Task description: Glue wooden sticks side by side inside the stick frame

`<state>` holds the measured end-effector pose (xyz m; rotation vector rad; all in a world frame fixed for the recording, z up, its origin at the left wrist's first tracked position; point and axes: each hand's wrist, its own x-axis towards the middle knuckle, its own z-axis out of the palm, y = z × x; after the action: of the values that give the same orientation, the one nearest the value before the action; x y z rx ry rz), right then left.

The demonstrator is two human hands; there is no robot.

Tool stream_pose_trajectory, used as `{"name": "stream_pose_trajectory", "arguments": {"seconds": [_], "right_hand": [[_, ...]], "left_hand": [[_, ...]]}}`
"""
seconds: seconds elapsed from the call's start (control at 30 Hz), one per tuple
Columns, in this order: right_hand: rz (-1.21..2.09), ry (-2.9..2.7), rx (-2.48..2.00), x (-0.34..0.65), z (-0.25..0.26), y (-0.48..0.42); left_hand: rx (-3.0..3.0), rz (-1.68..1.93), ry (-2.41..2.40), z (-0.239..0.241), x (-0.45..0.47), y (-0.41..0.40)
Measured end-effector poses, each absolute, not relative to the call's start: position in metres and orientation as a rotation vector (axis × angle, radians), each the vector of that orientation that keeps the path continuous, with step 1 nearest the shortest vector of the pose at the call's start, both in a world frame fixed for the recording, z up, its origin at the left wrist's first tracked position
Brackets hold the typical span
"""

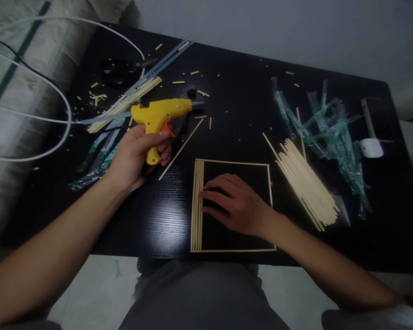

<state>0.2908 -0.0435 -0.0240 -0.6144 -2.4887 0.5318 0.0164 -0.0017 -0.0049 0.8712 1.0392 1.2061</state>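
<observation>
A yellow hot glue gun with an orange trigger is in my left hand, its nozzle aimed to the right above the table. On the table in front of me lies a square frame of thin wooden sticks, with several sticks laid side by side along its left side. My right hand reaches over the frame, fingers apart, the fingertips touching the inner edge of those sticks. One loose stick lies slanted between the glue gun and the frame.
A pile of sticks and crumpled plastic wrappers lie to the right, near a phone and a white case. Back left are black scissors, more sticks and stick scraps. A white cable loops at the left.
</observation>
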Motion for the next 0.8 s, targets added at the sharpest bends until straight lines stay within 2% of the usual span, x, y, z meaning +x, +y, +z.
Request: {"name": "stream_pose_trajectory", "arguments": {"seconds": [0.8], "right_hand": [[0.624,-2.559,-0.691,0.293,-0.031,-0.06]], "left_hand": [[0.914,1.234,1.041,0.002,0.023,0.001]]}}
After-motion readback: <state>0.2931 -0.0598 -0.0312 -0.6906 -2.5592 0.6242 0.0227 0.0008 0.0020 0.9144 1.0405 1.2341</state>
